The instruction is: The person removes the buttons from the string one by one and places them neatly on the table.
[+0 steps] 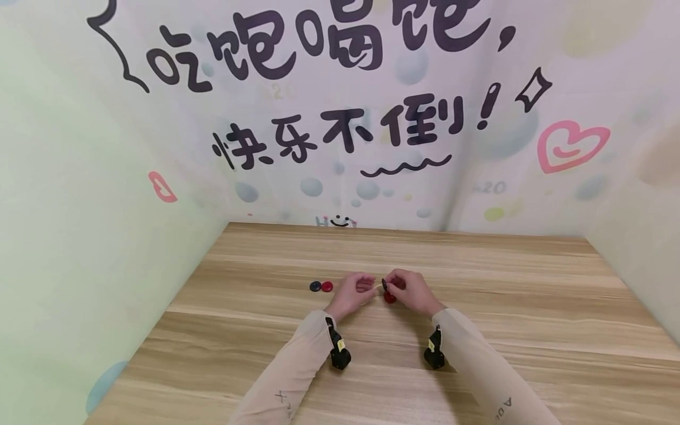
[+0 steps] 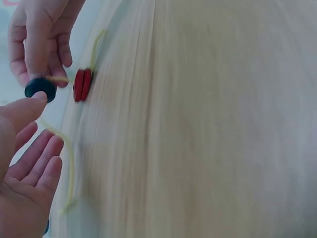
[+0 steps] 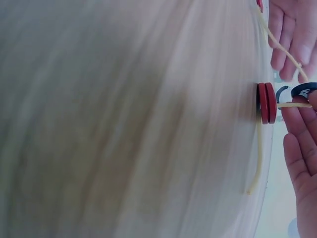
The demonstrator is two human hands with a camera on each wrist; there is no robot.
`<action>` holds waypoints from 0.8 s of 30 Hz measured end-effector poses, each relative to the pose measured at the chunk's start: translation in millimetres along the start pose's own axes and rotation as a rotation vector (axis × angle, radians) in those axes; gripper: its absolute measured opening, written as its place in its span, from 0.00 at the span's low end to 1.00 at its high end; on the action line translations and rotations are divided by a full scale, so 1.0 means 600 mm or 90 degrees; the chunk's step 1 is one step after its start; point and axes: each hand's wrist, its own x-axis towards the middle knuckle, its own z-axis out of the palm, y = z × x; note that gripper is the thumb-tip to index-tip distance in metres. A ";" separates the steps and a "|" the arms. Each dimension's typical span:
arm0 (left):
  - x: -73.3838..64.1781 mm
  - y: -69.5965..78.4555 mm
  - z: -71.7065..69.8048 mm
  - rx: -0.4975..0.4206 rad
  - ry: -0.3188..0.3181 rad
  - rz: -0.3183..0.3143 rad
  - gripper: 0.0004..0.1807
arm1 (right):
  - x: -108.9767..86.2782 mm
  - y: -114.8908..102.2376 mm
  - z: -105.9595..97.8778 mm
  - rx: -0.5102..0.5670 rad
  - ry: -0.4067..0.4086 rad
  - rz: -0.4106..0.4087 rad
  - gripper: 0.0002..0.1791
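Observation:
Between thumb and fingertips, my right hand (image 1: pixel 411 290) pinches a dark button (image 1: pixel 385 284). Yellow string (image 3: pixel 279 43) runs from this button across in front of the left fingers in the right wrist view. Just below hang red buttons (image 2: pixel 82 85), pressed face to face on the same string, whose tail dangles past them. Close on the left, my left hand (image 1: pixel 355 292) has its fingers extended and parted. Its thumb (image 2: pixel 25 113) reaches the dark button's rim in the left wrist view, and string trails down past its fingertips.
A loose dark button (image 1: pixel 316 286) and a loose red button (image 1: pixel 327 286) lie side by side on the wooden table (image 1: pixel 255 348), left of the hands. A printed cloth backdrop (image 1: pixel 297 200) rises along the table's back edge.

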 end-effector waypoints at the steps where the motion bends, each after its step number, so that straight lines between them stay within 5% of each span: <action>1: 0.001 0.001 0.003 -0.005 -0.001 -0.001 0.21 | 0.000 -0.001 0.000 0.002 0.001 0.002 0.02; 13: 0.002 0.009 0.022 -0.003 0.019 0.027 0.17 | -0.001 -0.002 0.002 0.017 0.001 -0.031 0.02; 24: 0.002 -0.010 -0.002 -0.010 0.028 0.011 0.19 | -0.004 0.006 -0.002 0.005 -0.003 0.028 0.02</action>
